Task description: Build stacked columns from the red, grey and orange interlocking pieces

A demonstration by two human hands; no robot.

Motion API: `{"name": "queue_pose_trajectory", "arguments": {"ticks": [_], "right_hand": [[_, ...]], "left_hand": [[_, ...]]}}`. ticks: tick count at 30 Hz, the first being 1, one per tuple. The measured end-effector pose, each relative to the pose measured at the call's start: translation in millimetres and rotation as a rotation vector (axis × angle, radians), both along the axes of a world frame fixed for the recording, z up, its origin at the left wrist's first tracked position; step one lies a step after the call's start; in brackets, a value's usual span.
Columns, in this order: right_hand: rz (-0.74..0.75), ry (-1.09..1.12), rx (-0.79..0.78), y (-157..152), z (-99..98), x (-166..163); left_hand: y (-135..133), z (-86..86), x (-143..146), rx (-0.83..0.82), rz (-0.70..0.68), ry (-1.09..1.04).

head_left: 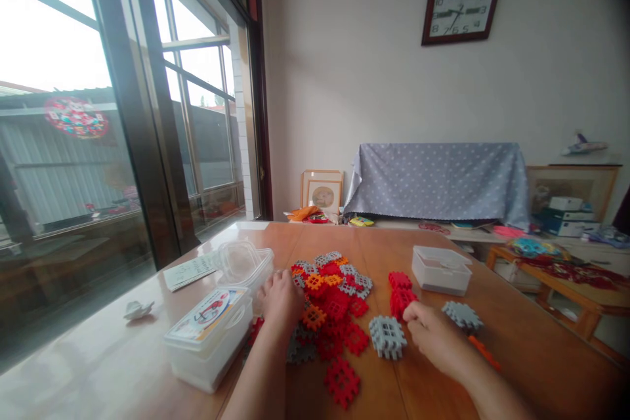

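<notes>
- Head view, the only one: left hand [281, 298] sits palm down on the left edge of the pile [331, 305] of red, grey and orange tiles in the middle of the table [531, 348]. Its fingers curl over the tiles, and I can't tell if they're pinching one or just resting.
- Right hand [436, 338] is to the right of the pile, knuckles up, fingers curled in. The tips are right at the foot of the red stack [401, 298]. Whether they've got hold of it is hidden from here.
- A grey block [388, 336] of joined tiles stands just left of that hand, with a loose grey tile [461, 315] just beyond its knuckles.
- Risk one, I reckon – the red stack looks tall and narrow, so a nudge from those curled fingers could tip it toward the pile.
- Risk two: the grey block is so near the right hand that a sideways sweep could knock it into the red tiles at the near edge of the pile.
- Risk three: the lidded box [209, 338] is hard against the left forearm, with red tiles tucked beside it. An elbow shift could shove the box or bury those tiles.
- There's an orange stick [485, 352] half under the right wrist – easy to roll it toward the right edge of the table without noticing.
- The white box [440, 269] far right and the clear tub [243, 262] far left look well out of harm's way.
</notes>
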State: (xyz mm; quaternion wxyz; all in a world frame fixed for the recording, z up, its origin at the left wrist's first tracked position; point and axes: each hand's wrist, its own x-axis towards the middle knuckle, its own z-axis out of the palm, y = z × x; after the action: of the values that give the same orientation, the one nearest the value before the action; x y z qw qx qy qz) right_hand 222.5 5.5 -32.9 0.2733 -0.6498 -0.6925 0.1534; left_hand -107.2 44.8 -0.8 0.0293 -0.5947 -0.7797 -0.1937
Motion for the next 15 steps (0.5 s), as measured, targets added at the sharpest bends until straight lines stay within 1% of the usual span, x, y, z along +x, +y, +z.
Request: {"name": "queue_pose_trajectory", "arguments": {"ticks": [4,8,15], "right_hand": [[0.037,0.006,0.059,1.9,0.6,1.8],[0.023,0.038,0.079,0.5,7.6,1.6],[-0.001,0.098,0.084,-3.1,16.7,-1.6]], "left_hand": [[11.4,-9.7,-4.1,-0.086,0.061,-0.039],[15.6,-13.3,-3.0,-0.143,0.040,-0.057],[15.0,-12.9,-0.7,-0.078,-0.050,-0.010]]}}
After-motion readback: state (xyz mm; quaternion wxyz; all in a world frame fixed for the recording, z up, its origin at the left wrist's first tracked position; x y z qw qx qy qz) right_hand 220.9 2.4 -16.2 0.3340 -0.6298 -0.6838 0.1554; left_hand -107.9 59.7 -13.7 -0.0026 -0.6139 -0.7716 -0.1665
